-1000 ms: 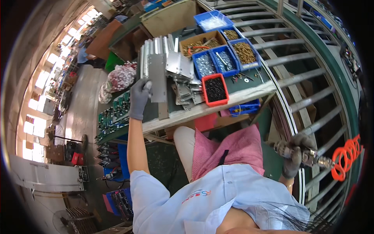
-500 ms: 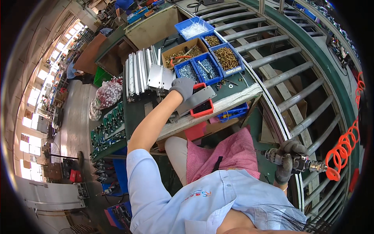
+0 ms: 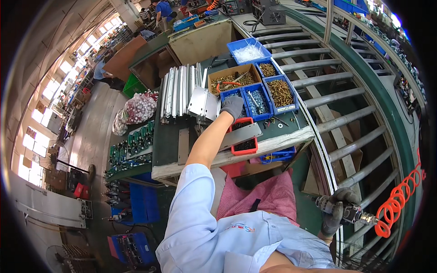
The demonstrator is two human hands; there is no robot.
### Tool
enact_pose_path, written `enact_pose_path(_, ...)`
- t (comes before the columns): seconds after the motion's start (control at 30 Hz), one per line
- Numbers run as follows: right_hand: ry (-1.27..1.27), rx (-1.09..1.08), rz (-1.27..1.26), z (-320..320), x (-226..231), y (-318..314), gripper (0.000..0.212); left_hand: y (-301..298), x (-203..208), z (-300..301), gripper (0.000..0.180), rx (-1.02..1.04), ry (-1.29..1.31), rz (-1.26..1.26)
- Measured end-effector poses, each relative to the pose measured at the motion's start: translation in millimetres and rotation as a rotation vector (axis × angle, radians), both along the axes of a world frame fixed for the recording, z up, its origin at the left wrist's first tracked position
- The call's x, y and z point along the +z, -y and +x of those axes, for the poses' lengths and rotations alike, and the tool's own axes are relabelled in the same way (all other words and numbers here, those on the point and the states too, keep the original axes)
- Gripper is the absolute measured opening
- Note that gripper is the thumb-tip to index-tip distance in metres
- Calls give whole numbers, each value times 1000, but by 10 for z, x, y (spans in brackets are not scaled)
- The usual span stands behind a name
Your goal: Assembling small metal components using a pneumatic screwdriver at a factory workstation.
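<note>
Fingers of the gloved left hand (image 3: 233, 105) dip at the near-left blue bin (image 3: 223, 95) of small silver screws; from where I stand I can't tell whether they are spread or pinching something. A flat metal plate (image 3: 241, 136) lies slanted across the red bin (image 3: 255, 147) of black screws, just beyond the left wrist. A second ago that hand had a plate up over the left of the worktop (image 3: 165, 141); now the plate rests by itself, which, I judge, leaves the left fingers free for the screws. The gloved right hand (image 3: 344, 195), low beside the worktop, has its fingers wrapped round an air tool (image 3: 324, 203) on a coiled red hose (image 3: 387, 214).

Further out, a second blue bin (image 3: 264, 116) of silver pieces sits alongside the first, with a bin of brass pieces (image 3: 286, 108) to its right. Behind stands a cardboard box (image 3: 210, 86) of brass parts; to the left are long metal strips (image 3: 175, 93), and off to the right runs a roller track (image 3: 348, 113).
</note>
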State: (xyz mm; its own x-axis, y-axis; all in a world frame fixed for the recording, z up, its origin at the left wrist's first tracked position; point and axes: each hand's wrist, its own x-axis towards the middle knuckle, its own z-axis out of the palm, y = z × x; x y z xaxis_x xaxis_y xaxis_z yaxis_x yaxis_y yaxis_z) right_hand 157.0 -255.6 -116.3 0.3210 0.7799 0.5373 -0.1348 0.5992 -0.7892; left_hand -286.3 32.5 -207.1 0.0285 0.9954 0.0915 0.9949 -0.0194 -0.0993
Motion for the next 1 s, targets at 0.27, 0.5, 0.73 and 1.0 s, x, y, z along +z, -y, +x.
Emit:
enact_pose_path(0.27, -83, 166, 150, -150, 149, 210, 31, -201, -89, -816, 21, 5, -11, 47)
enact_pose_path(0.5, 150, 35, 284, -97, 268, 629, 35, 83, 335, -481, 14, 177, 1972, -1)
enact_pose_path(0.73, 180, 98, 305, -190, 350, 701, 36, 541, 353, -392, 21, -252, 2944, -564)
enact_pose_path(1.0, 144, 219, 360, -479, 568, 244, 39, 1031, 496, 132, 21, -240, 3022, -506)
